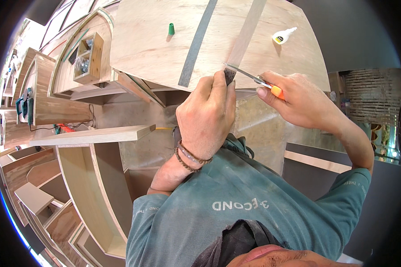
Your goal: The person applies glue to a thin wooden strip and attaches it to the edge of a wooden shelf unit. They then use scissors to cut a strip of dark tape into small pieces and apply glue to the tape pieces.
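On the left, a wooden box (97, 60) with parts inside holds small bags, perhaps so they do not get lost. Next, a green cap (171, 29) stands on the wooden worktop (142, 49), away from the hands, where it is not likely to get bumped. A dark strip (197, 44) lies flat just beside it, and no hand touches it.

Then comes the left hand (206, 110). Its fingers pinch the dark near end of a pale strip (246, 33), right by the front edge of the worktop. The rest of that strip lies flat across the wood, going away from the person. The pinch seems to be there to keep the strip from sliding.

A cutter (254, 78) with a shiny blade and an orange handle comes over the strip from the right. I cannot tell if the blade bites in. A white bottle (284, 35) is farther back, out of the way. The right hand (296, 99) grips the orange handle between thumb and fingers, probably to steer the blade.
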Demonstrator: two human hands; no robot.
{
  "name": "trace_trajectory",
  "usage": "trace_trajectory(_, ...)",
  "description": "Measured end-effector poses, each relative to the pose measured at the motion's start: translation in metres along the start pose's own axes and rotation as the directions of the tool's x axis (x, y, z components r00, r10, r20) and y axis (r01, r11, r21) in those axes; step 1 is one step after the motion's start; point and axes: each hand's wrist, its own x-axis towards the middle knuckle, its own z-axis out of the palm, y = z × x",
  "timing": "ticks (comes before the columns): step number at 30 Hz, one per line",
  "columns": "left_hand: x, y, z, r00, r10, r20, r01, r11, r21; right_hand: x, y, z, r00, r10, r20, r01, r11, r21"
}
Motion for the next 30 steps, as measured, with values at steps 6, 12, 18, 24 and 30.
trace_trajectory(6,0.005,-0.002,0.001,1.000,0.007,-0.014,-0.007,1.000,-0.004,0.006,0.003,0.005,0.998,-0.044,-0.046,0.043,0.999,-0.029)
trace_trajectory(12,0.007,-0.007,0.006,0.997,0.079,-0.001,-0.079,0.996,0.031,0.011,0.008,0.005,0.993,-0.100,-0.069,0.093,0.991,-0.095)
trace_trajectory(18,0.008,-0.007,0.007,0.998,-0.010,0.065,0.010,1.000,-0.002,0.016,0.010,0.010,0.999,-0.045,-0.002,0.045,0.997,-0.065)
trace_trajectory(24,0.003,-0.012,0.006,0.983,-0.078,0.168,0.090,0.994,-0.066,0.016,0.018,0.022,0.999,-0.014,0.038,0.018,0.993,-0.113)
trace_trajectory(30,-0.012,-0.032,-0.007,0.916,-0.156,0.371,0.299,0.881,-0.368,0.021,0.029,0.025,0.980,-0.064,-0.187,0.065,0.998,-0.001)
